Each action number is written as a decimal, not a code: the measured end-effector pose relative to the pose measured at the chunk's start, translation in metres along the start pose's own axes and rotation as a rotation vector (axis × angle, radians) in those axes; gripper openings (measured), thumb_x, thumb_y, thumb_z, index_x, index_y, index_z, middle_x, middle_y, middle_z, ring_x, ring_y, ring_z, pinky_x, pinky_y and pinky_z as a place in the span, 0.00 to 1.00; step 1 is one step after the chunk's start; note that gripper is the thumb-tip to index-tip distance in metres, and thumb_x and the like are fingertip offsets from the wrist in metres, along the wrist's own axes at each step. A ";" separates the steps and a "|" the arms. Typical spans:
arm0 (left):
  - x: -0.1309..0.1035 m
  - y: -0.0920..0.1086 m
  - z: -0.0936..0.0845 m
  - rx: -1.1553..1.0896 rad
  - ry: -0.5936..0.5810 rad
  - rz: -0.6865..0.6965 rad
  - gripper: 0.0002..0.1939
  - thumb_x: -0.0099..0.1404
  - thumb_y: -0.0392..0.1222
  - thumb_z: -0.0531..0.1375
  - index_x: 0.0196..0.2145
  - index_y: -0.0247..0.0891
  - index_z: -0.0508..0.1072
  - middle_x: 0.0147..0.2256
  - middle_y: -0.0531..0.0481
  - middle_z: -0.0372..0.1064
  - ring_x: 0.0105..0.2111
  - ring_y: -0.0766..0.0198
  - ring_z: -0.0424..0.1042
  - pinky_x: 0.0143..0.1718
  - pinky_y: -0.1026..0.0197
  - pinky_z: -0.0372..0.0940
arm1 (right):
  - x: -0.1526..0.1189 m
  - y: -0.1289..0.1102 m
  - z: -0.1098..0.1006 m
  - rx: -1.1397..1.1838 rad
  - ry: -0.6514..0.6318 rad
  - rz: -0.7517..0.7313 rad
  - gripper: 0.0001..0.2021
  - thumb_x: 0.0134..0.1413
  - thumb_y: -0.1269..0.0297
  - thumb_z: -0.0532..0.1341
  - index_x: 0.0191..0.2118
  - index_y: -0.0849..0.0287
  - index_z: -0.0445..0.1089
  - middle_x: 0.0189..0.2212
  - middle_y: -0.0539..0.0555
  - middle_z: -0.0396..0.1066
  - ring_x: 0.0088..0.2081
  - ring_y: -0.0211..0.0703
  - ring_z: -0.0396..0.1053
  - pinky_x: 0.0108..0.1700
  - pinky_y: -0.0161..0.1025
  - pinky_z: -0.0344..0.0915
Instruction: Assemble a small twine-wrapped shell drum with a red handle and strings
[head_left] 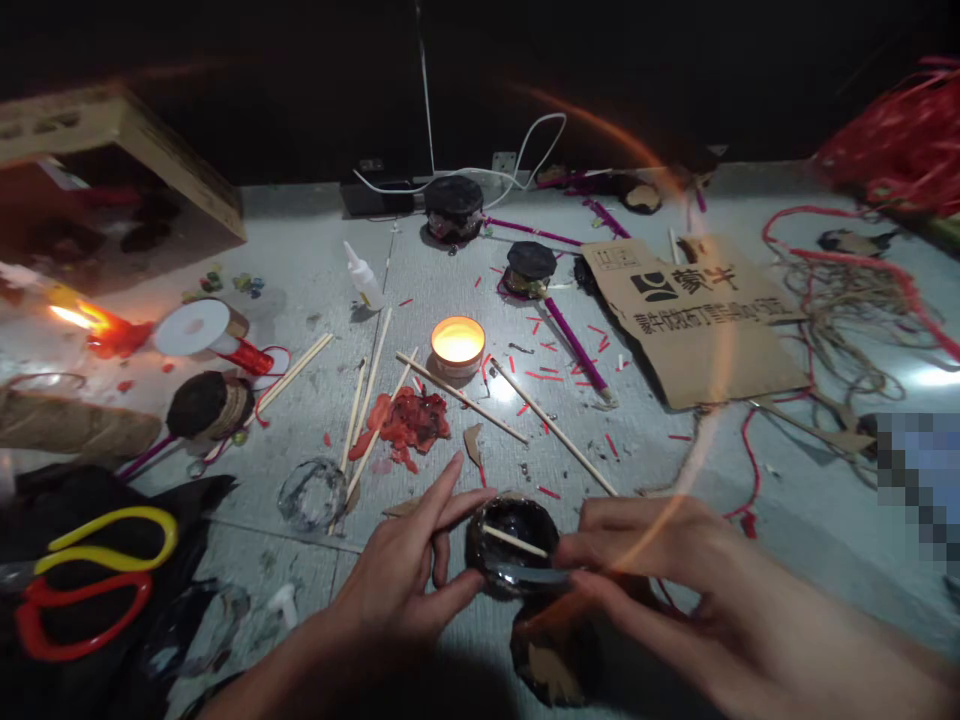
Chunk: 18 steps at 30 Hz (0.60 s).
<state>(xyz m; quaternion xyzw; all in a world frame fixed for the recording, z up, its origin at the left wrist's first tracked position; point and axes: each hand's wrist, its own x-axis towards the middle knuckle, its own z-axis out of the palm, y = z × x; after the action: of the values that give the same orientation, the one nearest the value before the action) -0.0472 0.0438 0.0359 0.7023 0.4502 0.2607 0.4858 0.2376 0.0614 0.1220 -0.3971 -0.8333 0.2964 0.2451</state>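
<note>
My left hand [416, 565] rests at the left side of a shallow, shiny black round dish [480, 545]. Its thumb and middle finger touch the dish's rim while the index finger points away. My right hand [682, 590] pinches the end of a translucent strip [529, 574], which lies across the dish's near edge. A pale wooden stick [515, 541] crosses the dish's opening, its right end close to my right fingertips; whether they hold it too I cannot tell. Just below sits another dark round piece [555, 655] with a brown patch, partly in shadow.
A lit candle [457, 345] burns ahead, near wooden sticks [555, 427] and red wax-like lumps [409, 420]. Another flame [75, 318] glows at left. Scissors [97, 580], a white glue bottle [364, 277], flat cardboard [690, 320], twine and purple-handled drums [531, 265] lie around.
</note>
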 end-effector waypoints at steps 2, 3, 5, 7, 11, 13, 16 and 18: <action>0.000 0.000 -0.001 0.004 -0.001 0.007 0.54 0.67 0.31 0.64 0.78 0.64 0.41 0.66 0.51 0.74 0.22 0.72 0.67 0.20 0.67 0.62 | -0.002 0.000 0.000 0.017 0.004 0.002 0.10 0.69 0.64 0.62 0.45 0.51 0.83 0.40 0.55 0.86 0.41 0.47 0.86 0.38 0.36 0.83; 0.000 0.000 -0.001 0.004 -0.001 0.014 0.54 0.67 0.31 0.64 0.78 0.64 0.40 0.67 0.51 0.74 0.22 0.72 0.67 0.20 0.67 0.62 | -0.003 -0.001 0.000 0.029 0.002 0.007 0.10 0.69 0.65 0.62 0.44 0.51 0.83 0.40 0.54 0.86 0.40 0.46 0.86 0.37 0.34 0.83; -0.001 -0.002 -0.002 0.004 0.001 0.031 0.55 0.67 0.31 0.64 0.78 0.65 0.39 0.66 0.50 0.74 0.22 0.72 0.67 0.19 0.67 0.62 | -0.003 -0.001 0.001 0.056 -0.010 0.018 0.10 0.69 0.65 0.61 0.43 0.51 0.83 0.39 0.53 0.86 0.38 0.44 0.86 0.35 0.32 0.82; -0.001 -0.003 -0.001 0.006 0.001 0.047 0.55 0.66 0.30 0.64 0.78 0.64 0.39 0.66 0.50 0.75 0.22 0.72 0.66 0.19 0.67 0.63 | -0.003 -0.001 0.001 0.077 -0.033 0.036 0.11 0.69 0.66 0.61 0.42 0.51 0.83 0.39 0.53 0.87 0.36 0.43 0.85 0.32 0.31 0.81; 0.000 -0.004 0.000 0.005 0.010 0.056 0.56 0.66 0.30 0.64 0.78 0.65 0.40 0.65 0.49 0.76 0.22 0.72 0.66 0.20 0.67 0.63 | -0.008 0.002 0.001 0.072 -0.085 0.049 0.11 0.71 0.65 0.60 0.42 0.49 0.82 0.38 0.51 0.86 0.38 0.44 0.85 0.33 0.33 0.81; 0.000 -0.005 0.001 0.004 0.014 0.052 0.56 0.66 0.30 0.65 0.78 0.66 0.41 0.65 0.49 0.76 0.22 0.73 0.65 0.20 0.68 0.63 | -0.014 0.005 0.001 0.055 -0.115 0.059 0.11 0.72 0.64 0.60 0.44 0.48 0.82 0.37 0.51 0.85 0.39 0.44 0.85 0.37 0.34 0.82; 0.000 -0.005 0.001 -0.009 0.015 0.054 0.56 0.66 0.31 0.66 0.78 0.67 0.41 0.65 0.49 0.76 0.22 0.73 0.65 0.20 0.68 0.63 | -0.027 0.011 0.000 0.005 -0.133 0.099 0.12 0.73 0.63 0.60 0.52 0.48 0.82 0.41 0.53 0.84 0.41 0.45 0.84 0.41 0.37 0.83; 0.000 -0.005 0.001 -0.022 0.014 0.057 0.55 0.67 0.31 0.66 0.78 0.67 0.41 0.65 0.49 0.76 0.22 0.73 0.64 0.20 0.69 0.62 | -0.035 0.015 -0.001 -0.027 -0.112 0.122 0.13 0.72 0.62 0.62 0.56 0.48 0.81 0.44 0.55 0.84 0.42 0.48 0.84 0.43 0.40 0.83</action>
<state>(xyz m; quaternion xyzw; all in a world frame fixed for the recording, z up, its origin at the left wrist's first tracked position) -0.0484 0.0438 0.0310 0.7078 0.4304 0.2843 0.4827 0.2656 0.0405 0.1064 -0.4333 -0.8239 0.3212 0.1741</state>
